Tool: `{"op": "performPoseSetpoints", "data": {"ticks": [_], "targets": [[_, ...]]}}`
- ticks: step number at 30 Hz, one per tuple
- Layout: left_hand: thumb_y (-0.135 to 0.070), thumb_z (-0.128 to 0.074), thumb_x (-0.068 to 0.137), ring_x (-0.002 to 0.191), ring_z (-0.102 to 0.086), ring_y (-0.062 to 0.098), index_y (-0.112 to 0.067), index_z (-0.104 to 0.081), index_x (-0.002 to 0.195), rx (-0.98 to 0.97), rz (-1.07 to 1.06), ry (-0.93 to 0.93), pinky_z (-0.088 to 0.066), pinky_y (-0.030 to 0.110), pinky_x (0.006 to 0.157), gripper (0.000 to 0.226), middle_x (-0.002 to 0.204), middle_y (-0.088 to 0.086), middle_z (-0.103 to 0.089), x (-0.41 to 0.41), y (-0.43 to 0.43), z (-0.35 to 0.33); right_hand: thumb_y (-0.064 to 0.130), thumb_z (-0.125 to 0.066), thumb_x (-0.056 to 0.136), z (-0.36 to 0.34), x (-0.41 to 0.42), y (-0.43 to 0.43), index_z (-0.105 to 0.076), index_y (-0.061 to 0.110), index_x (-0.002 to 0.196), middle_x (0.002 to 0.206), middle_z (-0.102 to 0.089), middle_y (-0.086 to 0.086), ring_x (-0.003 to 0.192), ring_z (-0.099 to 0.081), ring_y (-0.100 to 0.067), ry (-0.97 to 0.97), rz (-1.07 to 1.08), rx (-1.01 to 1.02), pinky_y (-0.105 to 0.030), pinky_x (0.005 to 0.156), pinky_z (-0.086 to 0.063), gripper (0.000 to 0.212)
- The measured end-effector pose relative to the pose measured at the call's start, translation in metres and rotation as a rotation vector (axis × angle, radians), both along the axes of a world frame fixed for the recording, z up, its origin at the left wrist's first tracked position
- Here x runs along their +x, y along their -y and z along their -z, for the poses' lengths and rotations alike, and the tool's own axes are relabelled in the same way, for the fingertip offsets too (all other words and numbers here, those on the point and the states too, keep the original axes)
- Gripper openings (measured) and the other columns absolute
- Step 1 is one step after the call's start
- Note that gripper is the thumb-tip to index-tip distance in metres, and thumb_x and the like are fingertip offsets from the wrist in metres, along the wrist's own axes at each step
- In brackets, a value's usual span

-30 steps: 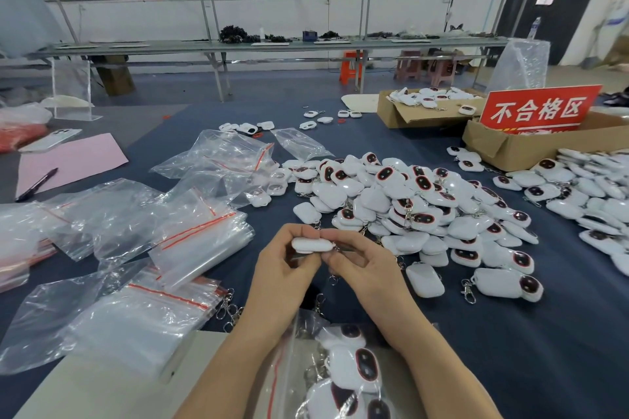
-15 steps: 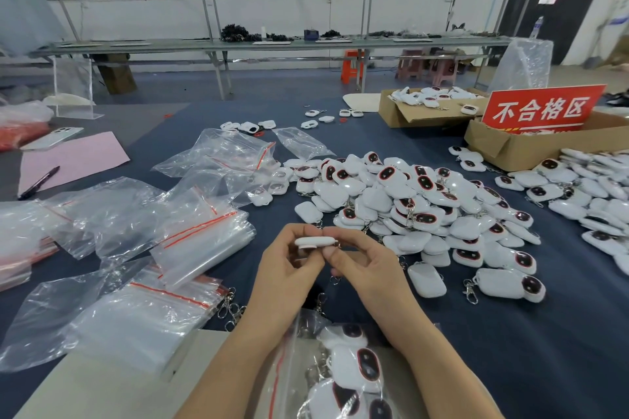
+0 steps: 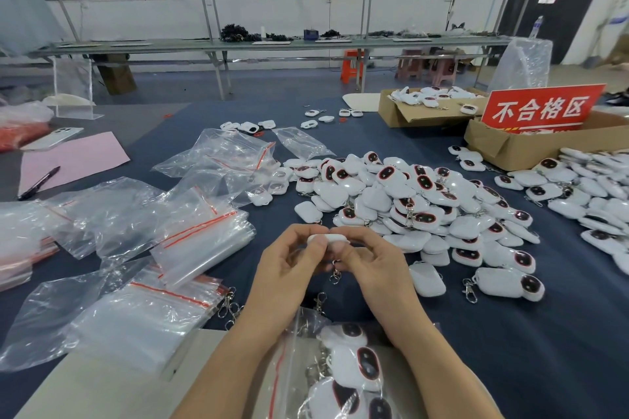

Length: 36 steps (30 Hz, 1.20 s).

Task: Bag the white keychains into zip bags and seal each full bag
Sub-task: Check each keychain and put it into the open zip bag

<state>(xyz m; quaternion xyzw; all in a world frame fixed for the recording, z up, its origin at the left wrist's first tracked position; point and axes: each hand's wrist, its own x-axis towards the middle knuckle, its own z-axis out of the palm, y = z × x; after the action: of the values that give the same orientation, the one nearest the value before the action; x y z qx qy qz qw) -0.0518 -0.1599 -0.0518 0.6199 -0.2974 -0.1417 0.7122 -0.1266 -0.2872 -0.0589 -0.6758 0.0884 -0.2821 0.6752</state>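
**Hands.** Both hands met just in front of the heap of keychains (image 3: 408, 201). The left hand (image 3: 289, 269) and the right hand (image 3: 371, 269) each pinched one end of a single white keychain (image 3: 328, 237) between thumb and fingertips. Its metal clasp (image 3: 335, 274) dangled below, between the palms.

**Handling.** The shell looked light, hard and smooth, so a loose pinch would probably let it slip. The flat sides seemed the surer hold. The clasp would likely swing and could snag on a bag mouth.

**Bags.** Nearer the person than the heap lay a zip bag (image 3: 296, 350) holding several keychains; whether its mouth was open could not be told. Left of the heap lay empty zip bags (image 3: 190, 241), apparently thin, limp and slippery.

**Surface and room.** The worktop (image 3: 544, 350) was covered in dark blue cloth. Right of and beyond the heap stood a cardboard box (image 3: 510, 150) bearing a red sign (image 3: 541, 109). Far beyond the heap, a long bench (image 3: 238, 45) ran before a white wall with posters.
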Motion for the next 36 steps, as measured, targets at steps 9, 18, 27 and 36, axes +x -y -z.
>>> {"op": "performPoseSetpoints", "data": {"ticks": [9, 18, 27, 36], "targets": [[-0.013, -0.064, 0.098, 0.091, -0.075, 0.018, -0.013, -0.073, 0.103, -0.013, 0.005, 0.060, -0.058, 0.023, 0.082, 0.010, 0.097, 0.004, -0.078, -0.002, 0.000, 0.001, -0.002, -0.065, 0.093, 0.001, -0.001, -0.001, -0.072, 0.015, 0.092, 0.086, -0.078, -0.002, 0.083, -0.074, -0.014, 0.041, 0.045, -0.012, -0.022, 0.075, -0.056, 0.018], [-0.007, -0.035, 0.108, 0.094, -0.073, 0.020, -0.019, -0.071, 0.094, -0.283, 0.122, -0.308, -0.058, 0.028, 0.083, 0.041, 0.110, 0.011, -0.075, 0.004, 0.004, 0.004, 0.005, -0.072, 0.090, 0.000, 0.004, -0.005, -0.072, 0.024, 0.102, 0.097, -0.077, 0.008, 0.091, -0.072, -0.008, -0.001, 0.045, -0.060, -0.020, 0.079, -0.053, 0.022], [-0.020, -0.064, 0.099, 0.101, -0.070, 0.012, -0.038, -0.064, 0.117, 0.091, -0.052, 0.166, -0.054, 0.021, 0.085, 0.026, 0.108, -0.007, -0.073, -0.005, 0.004, 0.007, -0.001, -0.064, 0.092, 0.005, 0.001, -0.006, -0.068, 0.037, 0.099, 0.107, -0.067, 0.009, 0.103, -0.067, -0.012, 0.025, 0.195, -0.348, -0.035, 0.089, -0.056, 0.039], [-0.013, -0.061, 0.100, 0.101, -0.069, 0.000, -0.021, -0.063, 0.100, 0.069, -0.106, 0.170, -0.049, 0.009, 0.081, 0.007, 0.111, -0.021, -0.073, -0.010, 0.001, 0.001, 0.010, -0.076, 0.087, 0.005, 0.005, -0.007, -0.065, 0.041, 0.097, 0.103, -0.069, 0.015, 0.099, -0.068, -0.009, 0.077, 0.171, -0.235, -0.017, 0.083, -0.052, 0.034]]}}
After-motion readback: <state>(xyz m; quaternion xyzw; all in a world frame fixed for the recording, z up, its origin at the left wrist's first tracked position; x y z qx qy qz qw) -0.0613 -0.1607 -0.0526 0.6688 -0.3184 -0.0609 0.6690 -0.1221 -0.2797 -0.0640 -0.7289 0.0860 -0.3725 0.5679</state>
